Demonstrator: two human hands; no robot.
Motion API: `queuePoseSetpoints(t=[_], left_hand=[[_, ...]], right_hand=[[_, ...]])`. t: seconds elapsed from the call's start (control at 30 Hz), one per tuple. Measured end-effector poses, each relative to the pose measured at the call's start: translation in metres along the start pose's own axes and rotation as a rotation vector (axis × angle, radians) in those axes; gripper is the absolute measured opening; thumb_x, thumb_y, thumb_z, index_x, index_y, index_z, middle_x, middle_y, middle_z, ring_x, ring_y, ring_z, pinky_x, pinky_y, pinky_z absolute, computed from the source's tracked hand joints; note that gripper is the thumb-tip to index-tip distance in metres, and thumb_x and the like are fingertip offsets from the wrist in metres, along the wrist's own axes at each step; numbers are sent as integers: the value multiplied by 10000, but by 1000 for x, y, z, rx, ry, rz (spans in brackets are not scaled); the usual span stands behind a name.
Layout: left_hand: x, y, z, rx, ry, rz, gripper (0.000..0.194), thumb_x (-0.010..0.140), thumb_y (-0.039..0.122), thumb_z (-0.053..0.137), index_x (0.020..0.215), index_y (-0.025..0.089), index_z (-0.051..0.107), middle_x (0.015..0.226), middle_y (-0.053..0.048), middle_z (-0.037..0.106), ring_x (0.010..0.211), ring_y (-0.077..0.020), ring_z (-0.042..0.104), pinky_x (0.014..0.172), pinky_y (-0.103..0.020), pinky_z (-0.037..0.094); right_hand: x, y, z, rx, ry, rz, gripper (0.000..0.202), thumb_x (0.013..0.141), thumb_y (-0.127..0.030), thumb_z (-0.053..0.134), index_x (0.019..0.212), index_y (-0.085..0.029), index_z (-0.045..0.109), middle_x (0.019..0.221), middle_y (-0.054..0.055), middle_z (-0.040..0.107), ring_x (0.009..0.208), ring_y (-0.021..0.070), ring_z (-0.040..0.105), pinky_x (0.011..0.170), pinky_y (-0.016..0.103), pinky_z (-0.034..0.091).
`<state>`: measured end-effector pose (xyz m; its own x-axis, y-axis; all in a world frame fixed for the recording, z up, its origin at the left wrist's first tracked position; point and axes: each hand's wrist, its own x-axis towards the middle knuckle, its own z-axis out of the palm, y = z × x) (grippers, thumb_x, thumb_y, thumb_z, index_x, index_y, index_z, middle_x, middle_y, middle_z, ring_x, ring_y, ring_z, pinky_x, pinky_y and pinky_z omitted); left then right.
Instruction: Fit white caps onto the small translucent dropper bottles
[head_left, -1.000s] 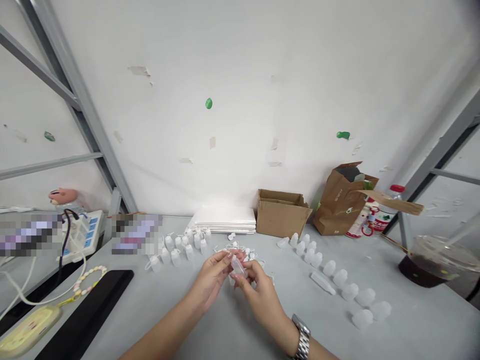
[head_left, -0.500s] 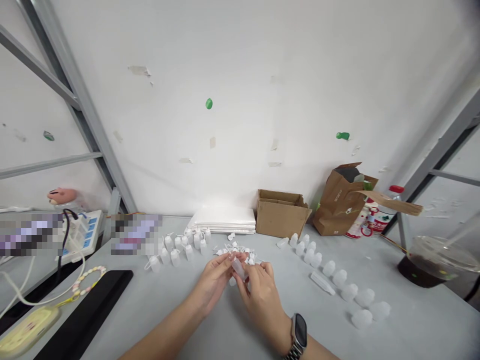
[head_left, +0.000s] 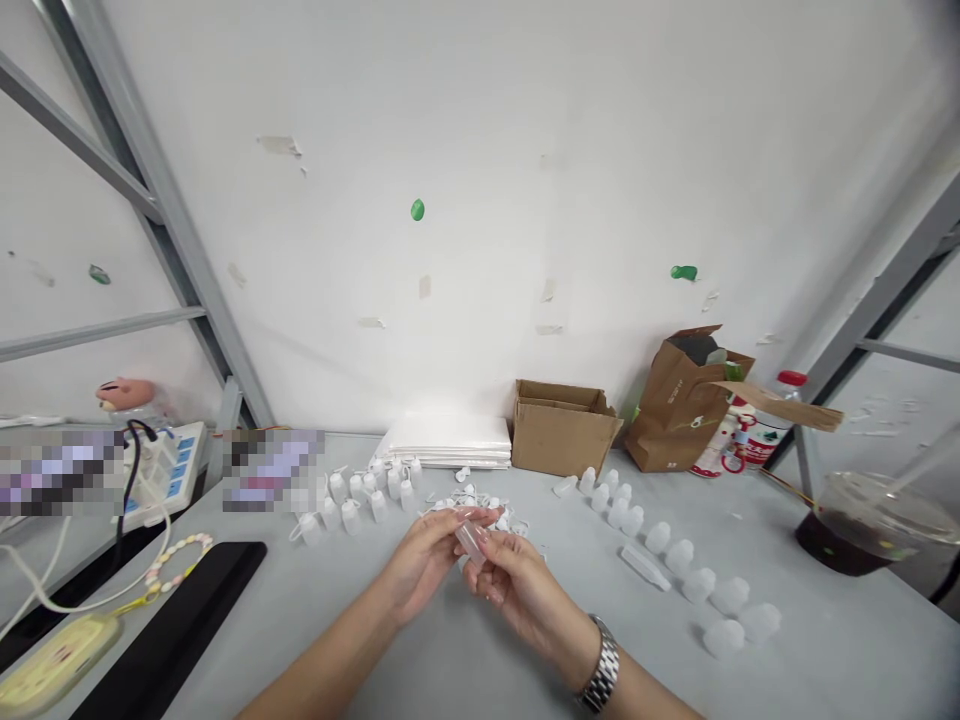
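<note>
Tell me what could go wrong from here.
The small bottle held by the left hand and right hand might slip, as it looks smooth. The loose white caps just beyond them could scatter if brushed. The drink cup, near the bottles on the right, might spill if bumped.

- Lower centre of the frame: a small bottle (head_left: 471, 543) between the left hand (head_left: 418, 567) and the right hand (head_left: 523, 592).
- Just behind them, on the table (head_left: 442, 670): a pile of caps (head_left: 470, 494).
- Left of centre: grouped capped bottles (head_left: 351, 516).
- Right of centre: uncapped bottles (head_left: 680, 556) trailing towards lower right, a tube (head_left: 643, 568) lying to their left.
- Mid-frame, along the wall (head_left: 480, 250), left to right: a flat stack (head_left: 446, 445), a box (head_left: 562, 437), a paper bag (head_left: 670, 415).
- Right edge: a cup (head_left: 847, 540).
- Lower left: a long bar (head_left: 172, 630).
</note>
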<state>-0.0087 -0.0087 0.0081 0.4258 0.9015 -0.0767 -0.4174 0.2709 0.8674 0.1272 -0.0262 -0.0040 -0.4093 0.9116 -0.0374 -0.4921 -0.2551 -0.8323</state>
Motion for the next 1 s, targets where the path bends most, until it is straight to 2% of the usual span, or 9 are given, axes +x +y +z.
queuePoseSetpoints(t=[0.13, 0.23, 0.37, 0.43, 0.53, 0.6, 0.67, 0.87, 1.0], left_hand=[[0, 1, 1, -31, -48, -19, 307, 821, 328, 503, 980, 124, 669, 1088, -129, 653, 1104, -249, 521, 937, -342, 365], [1, -3, 0, -59, -49, -29, 295, 812, 314, 527, 990, 123, 664, 1101, -131, 647, 1156, -248, 482, 963, -342, 348], [3, -6, -3, -80, -19, -45, 280, 786, 299, 570, 989, 131, 664, 1107, -131, 644, 1145, -265, 491, 960, -373, 351], [2, -5, -2, -82, -12, -41, 270, 772, 279, 590, 983, 130, 666, 1118, -130, 639, 1147, -272, 489, 970, -382, 336], [0, -3, 3, -84, 2, -14, 269, 789, 270, 568, 1002, 135, 660, 1144, -122, 625, 1176, -270, 459, 995, -387, 301], [-1, -2, 6, -89, 11, 10, 266, 803, 253, 539, 1012, 140, 658, 1170, -112, 610, 1196, -271, 437, 1005, -390, 287], [-3, -2, 7, -103, 5, 30, 255, 802, 220, 519, 995, 143, 666, 1192, -105, 596, 1210, -276, 418, 1008, -393, 281], [-3, -5, 6, -138, -8, 37, 312, 818, 190, 458, 1076, 160, 630, 1160, -83, 622, 1186, -248, 449, 1024, -383, 258], [-2, -7, 5, -139, -12, 39, 338, 835, 200, 423, 1120, 167, 602, 1141, -74, 634, 1168, -237, 466, 1012, -380, 270]], right_hand=[[-2, -5, -2, 101, -55, 54, 330, 726, -430, 639, 660, -109, 601, 437, -18, 523, 358, 42, 304, 440, 218, 201], [-2, -6, -3, 36, -43, 34, 349, 728, -454, 626, 648, -117, 583, 457, -5, 549, 355, 42, 309, 431, 217, 196], [-1, 0, -4, -218, 19, -76, 401, 726, -542, 577, 651, -153, 515, 487, -9, 571, 347, 57, 359, 412, 211, 236], [-2, 3, -3, -401, 98, -152, 383, 747, -547, 546, 684, -173, 494, 513, -25, 561, 372, 76, 402, 421, 214, 290], [-6, 5, -3, -702, 240, -309, 287, 822, -466, 492, 770, -185, 518, 645, 1, 588, 550, 127, 509, 539, 242, 386], [-9, 6, -2, -873, 292, -381, 228, 852, -409, 470, 812, -194, 536, 713, 20, 608, 675, 159, 532, 643, 271, 401], [-11, 7, -3, -1005, 330, -400, 193, 867, -374, 455, 835, -206, 544, 709, 19, 615, 715, 179, 522, 685, 290, 392], [-12, 12, -8, -1263, 388, -462, 141, 871, -324, 454, 854, -214, 542, 725, 29, 612, 719, 198, 492, 658, 293, 386], [-13, 12, -9, -1338, 383, -523, 142, 875, -304, 443, 840, -202, 534, 745, 43, 615, 710, 199, 476, 699, 325, 377]])
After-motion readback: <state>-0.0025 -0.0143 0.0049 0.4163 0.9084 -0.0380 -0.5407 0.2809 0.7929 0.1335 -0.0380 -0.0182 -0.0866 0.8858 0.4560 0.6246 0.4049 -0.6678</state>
